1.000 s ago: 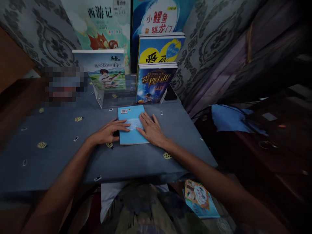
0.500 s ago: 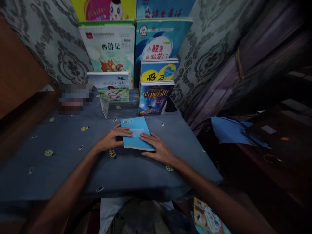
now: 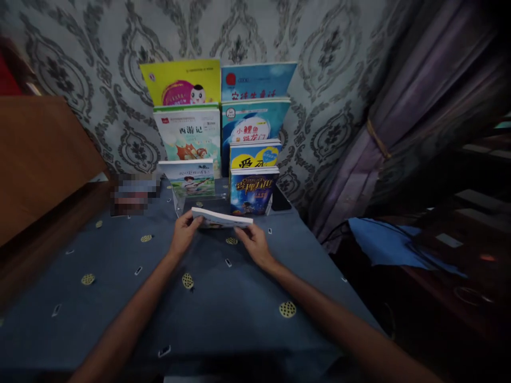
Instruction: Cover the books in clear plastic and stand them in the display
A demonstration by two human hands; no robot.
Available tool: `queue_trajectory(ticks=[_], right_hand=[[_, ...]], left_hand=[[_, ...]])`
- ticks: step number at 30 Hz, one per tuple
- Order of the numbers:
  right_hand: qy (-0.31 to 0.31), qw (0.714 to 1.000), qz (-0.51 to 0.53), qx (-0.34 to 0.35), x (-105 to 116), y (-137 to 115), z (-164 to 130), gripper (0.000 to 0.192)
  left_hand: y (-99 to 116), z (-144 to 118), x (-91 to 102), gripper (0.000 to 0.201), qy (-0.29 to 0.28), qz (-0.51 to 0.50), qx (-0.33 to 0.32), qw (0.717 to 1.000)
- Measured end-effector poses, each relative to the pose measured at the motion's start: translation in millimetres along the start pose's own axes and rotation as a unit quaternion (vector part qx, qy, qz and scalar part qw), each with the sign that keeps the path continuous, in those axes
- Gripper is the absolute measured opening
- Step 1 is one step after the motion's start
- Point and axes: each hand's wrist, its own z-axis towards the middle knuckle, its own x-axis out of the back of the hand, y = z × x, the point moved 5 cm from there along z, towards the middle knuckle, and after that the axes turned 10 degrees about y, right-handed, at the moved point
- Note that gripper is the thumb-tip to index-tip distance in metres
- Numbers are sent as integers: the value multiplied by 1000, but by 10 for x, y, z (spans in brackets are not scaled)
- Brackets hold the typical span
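Observation:
A thin paperback book is held between both hands, tilted so that its white page edge faces up towards me; its cover shows only as a narrow strip. My left hand grips its left end, thumb on the near side. At the right end, my right hand pinches the book with the thumb in front. Just beyond it stands a clear stand with a book showing a landscape cover on the left and a dark blue book on the right. Behind these rise a white-green book and a teal book.
A dark blue patterned cloth covers the table. A blurred-out item lies at the back left, near a brown wooden panel. A dark flat object lies right of the stand. A tied curtain hangs at the right.
The book lay flat with its blue back cover up under both hands; now it is lifted and tilted on edge in them. The view has tipped up, showing more wall.

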Motion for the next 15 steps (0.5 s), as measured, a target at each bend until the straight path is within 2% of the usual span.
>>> queue_trajectory(ticks=[3,5,10,15], right_hand=[[29,999,-33,32,-169,-98,85,26],[38,996,-66,41,-250,-124,109,22],[59,993,-97,35,-330,24,76,19],[43,993,-109,11,-359,195,38,19]], left_hand=[[-56,98,20,48,60,-14,5,998],[-120,127,40,53,78,-13,5,997],[-402,51,54,65,68,44,27,996],[-714,-37,89,68,57,84,66,993]])
